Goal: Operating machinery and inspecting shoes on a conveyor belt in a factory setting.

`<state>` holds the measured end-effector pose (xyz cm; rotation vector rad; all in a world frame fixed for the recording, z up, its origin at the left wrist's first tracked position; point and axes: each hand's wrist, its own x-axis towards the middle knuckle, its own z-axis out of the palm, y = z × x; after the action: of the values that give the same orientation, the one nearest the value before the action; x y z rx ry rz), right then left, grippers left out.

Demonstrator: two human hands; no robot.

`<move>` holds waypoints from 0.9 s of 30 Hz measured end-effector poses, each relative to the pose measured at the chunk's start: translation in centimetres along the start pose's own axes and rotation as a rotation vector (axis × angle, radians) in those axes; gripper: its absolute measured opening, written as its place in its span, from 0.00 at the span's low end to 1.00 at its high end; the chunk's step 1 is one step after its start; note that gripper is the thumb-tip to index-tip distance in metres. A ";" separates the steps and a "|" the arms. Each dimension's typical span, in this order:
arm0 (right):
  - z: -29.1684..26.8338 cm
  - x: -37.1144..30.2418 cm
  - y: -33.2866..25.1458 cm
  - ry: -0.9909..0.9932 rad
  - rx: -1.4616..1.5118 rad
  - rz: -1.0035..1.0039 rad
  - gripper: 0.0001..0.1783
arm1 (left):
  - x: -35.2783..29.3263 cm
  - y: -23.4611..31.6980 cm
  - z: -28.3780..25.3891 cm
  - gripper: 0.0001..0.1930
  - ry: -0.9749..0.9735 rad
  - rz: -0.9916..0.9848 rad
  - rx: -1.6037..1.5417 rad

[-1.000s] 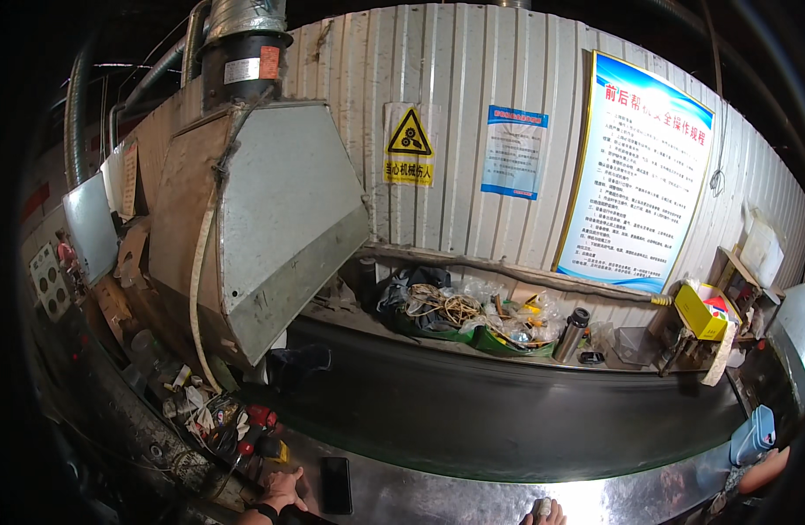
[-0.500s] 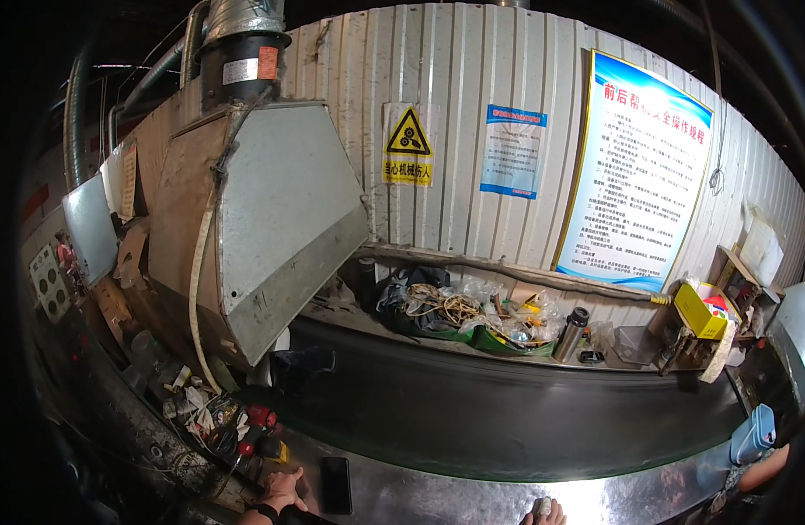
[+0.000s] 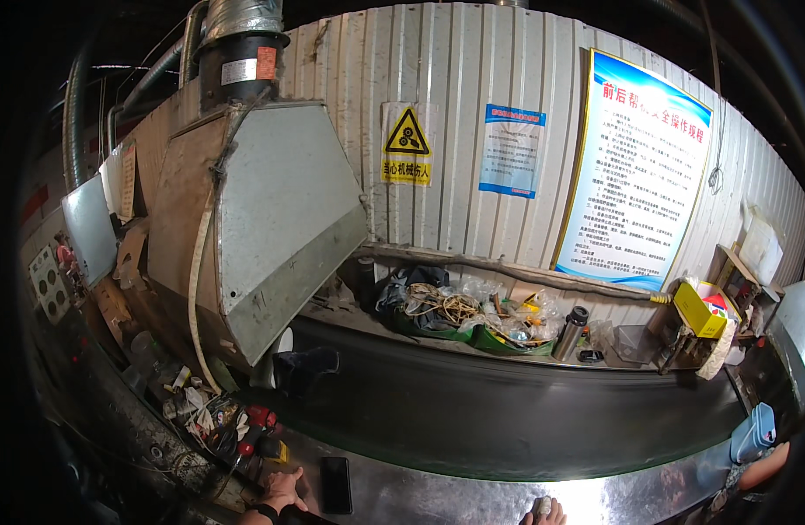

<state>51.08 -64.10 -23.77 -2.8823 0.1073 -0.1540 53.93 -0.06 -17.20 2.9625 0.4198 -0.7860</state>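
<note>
My left hand (image 3: 283, 490) lies on the metal ledge at the lower left, fingers spread and nothing held. Close to its right is a black smartphone (image 3: 337, 486), lying flat with its screen dark. At the lower edge, right of the middle, only the fingers of my right hand (image 3: 553, 514) show, resting on the same ledge. A pale wrap or small pale piece (image 3: 541, 506) sits at one of those fingers; I cannot tell which. The rest of that hand is cut off by the picture's edge.
Beyond the ledge (image 3: 402, 490) runs a dark conveyor belt (image 3: 525, 411). A metal hood (image 3: 289, 201) stands over its left end, with dark cloth (image 3: 306, 372) below. A steel thermos (image 3: 572, 334) stands behind. Another person's arm (image 3: 763, 468) is near a blue container (image 3: 752, 434).
The dark cloth under the hood has shifted slightly right and down. Both my hands and the phone stay in place.
</note>
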 end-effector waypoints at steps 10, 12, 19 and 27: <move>-0.2 0.1 0.2 -0.064 0.006 0.023 0.35 | 0.2 -0.2 0.1 0.66 0.022 0.013 -0.019; -0.1 -0.1 0.3 -0.062 0.008 0.010 0.35 | 0.0 0.0 0.0 0.65 0.031 0.008 0.007; -1.2 0.1 -0.4 -0.098 0.085 0.069 0.35 | 0.2 -0.1 0.6 0.66 0.044 -0.008 -0.019; -1.9 0.2 -1.0 -0.114 0.123 0.115 0.35 | -0.1 0.0 0.1 0.66 0.014 -0.006 -0.017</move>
<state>51.08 -63.63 -21.71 -2.7457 0.2333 0.0247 53.86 -0.12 -17.24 2.9543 0.4341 -0.7587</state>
